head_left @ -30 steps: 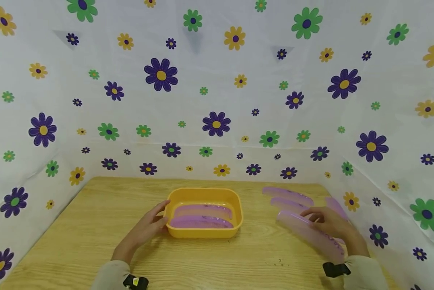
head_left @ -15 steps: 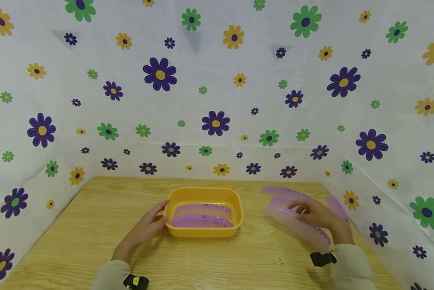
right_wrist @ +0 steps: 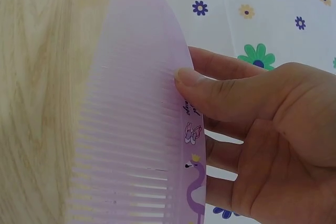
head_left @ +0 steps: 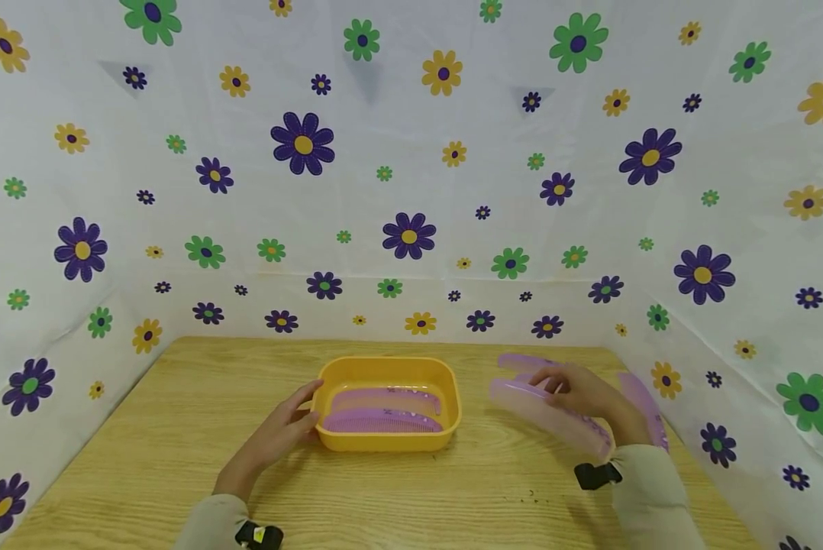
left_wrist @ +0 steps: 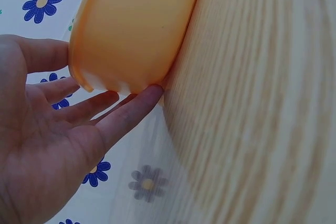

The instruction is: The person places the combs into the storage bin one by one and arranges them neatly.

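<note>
A translucent purple comb [head_left: 545,418] is pinched along its spine by my right hand [head_left: 583,393], tilted over the right of the table. In the right wrist view the thumb presses its printed spine, and its teeth [right_wrist: 126,156] face left. My left hand [head_left: 281,428] rests against the left end of a yellow plastic tub [head_left: 384,442]; the left wrist view has its fingers [left_wrist: 131,111] stretched along the tub's outer wall. Inside the tub lie two purple combs, a rear comb [head_left: 373,398] and a front comb [head_left: 377,421].
Behind the right hand, another purple comb [head_left: 524,360] lies on the wooden table [head_left: 246,367], with one more mostly hidden there. A further comb [head_left: 648,409] lies at the table's right edge. White flowered cloth [head_left: 411,191] encloses the back and sides.
My right hand has moved left and slightly away from me, carrying the comb toward the tub. My left hand and the tub stay where they were.
</note>
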### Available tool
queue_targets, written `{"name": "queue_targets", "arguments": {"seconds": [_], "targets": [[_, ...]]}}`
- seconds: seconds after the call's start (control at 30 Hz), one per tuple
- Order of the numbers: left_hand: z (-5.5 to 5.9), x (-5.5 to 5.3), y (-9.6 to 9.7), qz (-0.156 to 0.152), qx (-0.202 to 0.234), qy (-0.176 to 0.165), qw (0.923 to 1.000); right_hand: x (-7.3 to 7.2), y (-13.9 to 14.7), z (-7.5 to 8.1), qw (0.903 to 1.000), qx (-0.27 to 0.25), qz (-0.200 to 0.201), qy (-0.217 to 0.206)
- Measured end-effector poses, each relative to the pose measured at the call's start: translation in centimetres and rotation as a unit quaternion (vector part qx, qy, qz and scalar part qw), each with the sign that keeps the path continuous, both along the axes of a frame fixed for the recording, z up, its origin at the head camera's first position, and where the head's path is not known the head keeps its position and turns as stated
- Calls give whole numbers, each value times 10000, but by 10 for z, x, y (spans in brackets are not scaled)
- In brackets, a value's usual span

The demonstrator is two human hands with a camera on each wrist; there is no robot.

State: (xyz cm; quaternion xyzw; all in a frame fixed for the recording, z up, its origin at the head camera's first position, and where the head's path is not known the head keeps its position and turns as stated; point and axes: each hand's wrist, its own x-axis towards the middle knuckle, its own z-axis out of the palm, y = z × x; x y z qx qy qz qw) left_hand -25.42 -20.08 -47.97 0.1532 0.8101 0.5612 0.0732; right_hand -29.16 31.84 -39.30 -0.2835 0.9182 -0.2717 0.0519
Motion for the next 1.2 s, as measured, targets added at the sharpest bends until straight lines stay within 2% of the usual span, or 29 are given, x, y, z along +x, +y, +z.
{"name": "queue_targets", "arguments": {"seconds": [0.17,0.3,0.4,0.77,1.03,1.2], "targets": [[-1,0,0,-5,17,9,10000,-5,-8,6,9999,149,-64,2],[0,1,0,41,-14,0,10000,-9,-15,9,9993,127,-277,-199],[0,2,0,61,-39,2,10000,-12,-20,10,9992,117,-292,-256],[0,1,0,69,-112,48,9999,-12,-40,20,9998,57,111,-166],[2,2,0,74,-113,25,9999,-16,-59,28,9994,273,-9,-207],[3,3,0,-59,-33,70,10000,-21,-69,32,9984,436,-68,-357]]}}
